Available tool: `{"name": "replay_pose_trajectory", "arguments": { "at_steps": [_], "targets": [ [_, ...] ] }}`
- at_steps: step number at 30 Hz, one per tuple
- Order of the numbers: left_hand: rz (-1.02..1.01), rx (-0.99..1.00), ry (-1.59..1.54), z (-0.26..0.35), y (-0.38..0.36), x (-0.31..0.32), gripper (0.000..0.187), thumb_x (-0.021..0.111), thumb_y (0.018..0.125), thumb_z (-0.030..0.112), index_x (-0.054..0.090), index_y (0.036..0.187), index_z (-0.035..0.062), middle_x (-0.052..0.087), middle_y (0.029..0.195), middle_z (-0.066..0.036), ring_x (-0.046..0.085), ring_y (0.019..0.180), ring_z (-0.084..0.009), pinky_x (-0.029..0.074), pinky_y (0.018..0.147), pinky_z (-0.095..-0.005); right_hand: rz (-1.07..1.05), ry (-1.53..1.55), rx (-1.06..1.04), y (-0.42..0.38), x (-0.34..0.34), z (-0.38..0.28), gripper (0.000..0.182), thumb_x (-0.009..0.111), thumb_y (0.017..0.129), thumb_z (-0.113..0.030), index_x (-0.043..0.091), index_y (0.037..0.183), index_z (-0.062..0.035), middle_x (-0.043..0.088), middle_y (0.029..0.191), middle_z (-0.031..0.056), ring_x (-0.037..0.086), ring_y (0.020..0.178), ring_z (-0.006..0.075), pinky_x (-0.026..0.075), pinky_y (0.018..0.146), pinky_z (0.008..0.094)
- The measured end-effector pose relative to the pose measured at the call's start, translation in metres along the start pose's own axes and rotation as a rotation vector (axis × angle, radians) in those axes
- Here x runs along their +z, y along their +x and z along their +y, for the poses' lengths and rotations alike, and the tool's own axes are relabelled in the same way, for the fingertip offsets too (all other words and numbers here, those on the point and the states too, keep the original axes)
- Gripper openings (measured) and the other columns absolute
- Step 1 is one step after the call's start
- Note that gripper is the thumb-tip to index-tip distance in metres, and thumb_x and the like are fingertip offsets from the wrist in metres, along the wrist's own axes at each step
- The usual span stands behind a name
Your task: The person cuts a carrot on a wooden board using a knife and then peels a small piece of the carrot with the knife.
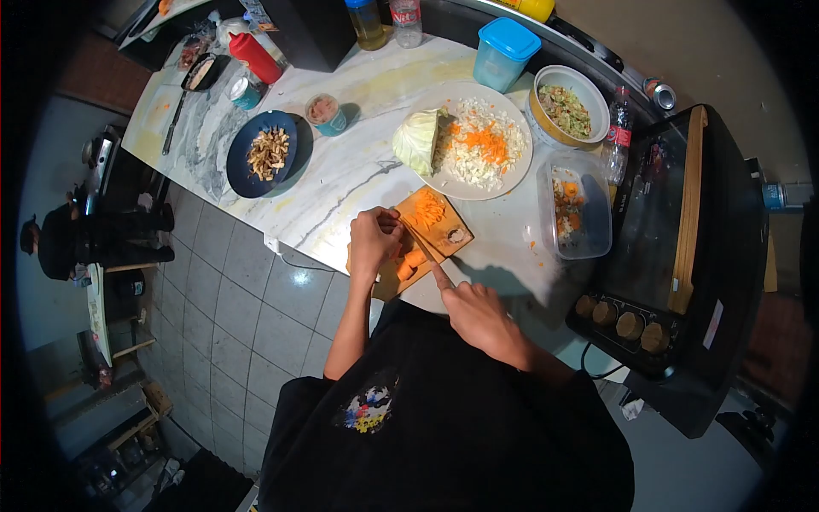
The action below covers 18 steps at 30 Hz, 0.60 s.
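Observation:
My right hand (482, 317) is closed round the handle of a knife (418, 243), its index finger stretched along the top. The blade points up and left across a wooden cutting board (461, 241) at the counter's front edge. My left hand (375, 241) is closed at the board's left side, its fingertips by the blade's far end; what they pinch is hidden. A pile of thin carrot strips (431, 207) lies on the board beyond the blade. Thicker carrot pieces (408, 264) lie on the near side, between my hands.
Beyond the board stands a plate (522, 166) with chopped cabbage, carrot and a cabbage chunk (416, 142). A plastic container (589, 243) and toaster oven (636, 256) stand right. A dark bowl (236, 162) sits left. Another person (102, 235) stands across the tiled floor.

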<state>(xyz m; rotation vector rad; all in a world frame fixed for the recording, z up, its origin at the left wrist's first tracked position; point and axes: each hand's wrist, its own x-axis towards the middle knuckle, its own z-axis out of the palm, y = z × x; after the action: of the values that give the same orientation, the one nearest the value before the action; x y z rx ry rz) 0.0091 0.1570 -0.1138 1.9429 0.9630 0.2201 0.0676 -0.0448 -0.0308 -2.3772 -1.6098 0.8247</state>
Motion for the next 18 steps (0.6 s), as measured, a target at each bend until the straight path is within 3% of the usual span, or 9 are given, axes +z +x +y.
{"name": "replay_pose_trajectory", "arguments": {
  "at_steps": [3, 9, 11, 18],
  "targets": [
    [-0.009, -0.003, 0.012, 0.001, 0.001, 0.000, 0.016, 0.069, 0.074, -0.001, 0.067, 0.089, -0.0058, 0.072, 0.080, -0.013, 0.071, 0.072, -0.0190, 0.057, 0.066, -0.0294, 0.041, -0.011, -0.045, 0.003, -0.001, 0.003, 0.065, 0.053, 0.079, -0.001, 0.032, 0.139, 0.0129, 0.065, 0.071, 0.0168, 0.066, 0.068, 0.0343, 0.054, 0.059, 0.0419],
    [-0.006, -0.058, -0.027, 0.003, 0.000, -0.001, 0.025, 0.070, 0.075, 0.000, 0.064, 0.098, -0.0066, 0.072, 0.080, -0.014, 0.071, 0.072, -0.0197, 0.056, 0.062, -0.0294, -0.026, 0.017, -0.037, 0.006, 0.002, 0.008, 0.067, 0.053, 0.080, 0.000, 0.029, 0.142, 0.0094, 0.065, 0.081, 0.0195, 0.066, 0.077, 0.0352, 0.054, 0.067, 0.0434],
    [0.000, -0.046, -0.031, -0.005, 0.001, 0.002, 0.026, 0.070, 0.075, 0.000, 0.064, 0.099, -0.0065, 0.072, 0.080, -0.014, 0.071, 0.072, -0.0198, 0.056, 0.061, -0.0294, -0.144, 0.117, 0.081, 0.005, 0.002, 0.010, 0.076, 0.051, 0.082, 0.002, 0.020, 0.150, -0.0039, 0.061, 0.091, 0.0243, 0.061, 0.085, 0.0416, 0.048, 0.080, 0.0497],
    [-0.009, -0.075, -0.049, -0.002, 0.001, 0.001, 0.026, 0.071, 0.076, 0.002, 0.063, 0.100, -0.0064, 0.072, 0.081, -0.015, 0.071, 0.071, -0.0193, 0.055, 0.061, -0.0299, -0.192, 0.162, 0.170, -0.012, -0.003, 0.013, 0.071, 0.050, 0.087, -0.004, 0.020, 0.151, -0.0118, 0.061, 0.089, 0.0251, 0.060, 0.085, 0.0429, 0.047, 0.081, 0.0511]
  ]
}}
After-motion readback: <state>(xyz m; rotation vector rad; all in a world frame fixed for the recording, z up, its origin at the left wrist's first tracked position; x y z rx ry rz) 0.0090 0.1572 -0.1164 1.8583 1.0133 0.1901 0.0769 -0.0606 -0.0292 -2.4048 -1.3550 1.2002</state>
